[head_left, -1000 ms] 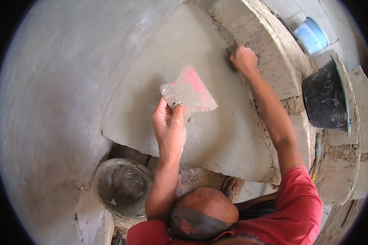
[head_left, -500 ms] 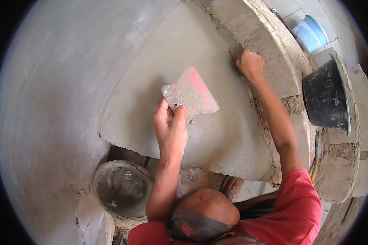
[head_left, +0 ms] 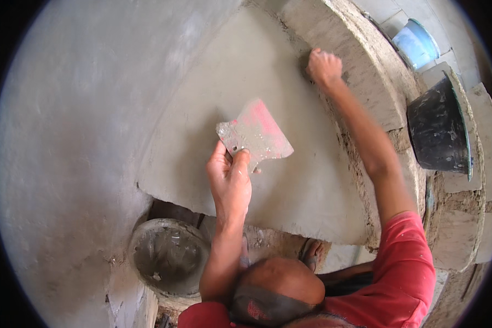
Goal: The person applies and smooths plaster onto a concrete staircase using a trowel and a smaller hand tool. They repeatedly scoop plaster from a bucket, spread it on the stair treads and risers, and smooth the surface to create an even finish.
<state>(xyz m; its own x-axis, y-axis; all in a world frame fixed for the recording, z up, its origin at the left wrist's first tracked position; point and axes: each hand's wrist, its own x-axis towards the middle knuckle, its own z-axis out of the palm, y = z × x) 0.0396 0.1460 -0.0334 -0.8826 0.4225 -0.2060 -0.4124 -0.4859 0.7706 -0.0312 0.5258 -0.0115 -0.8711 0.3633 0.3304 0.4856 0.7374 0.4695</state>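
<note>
My left hand pinches a wide, flat scraper, pink under smears of grey cement, above a curved, plastered step. My right hand is a fist at the step's right inner corner, against a raised rough ledge, closed on a small dark tool that it mostly hides. A bowl of wet grey cement sits below the step, left of my left forearm.
A smooth curved grey wall fills the left side. A black bucket and a light blue bucket stand on stepped blocks at the right. My bent knee and sandaled foot are at the bottom.
My right hand shifted right and down, then moved back up and left along the corner. The scraper in my left hand has dropped slightly lower and rightward in the view.
</note>
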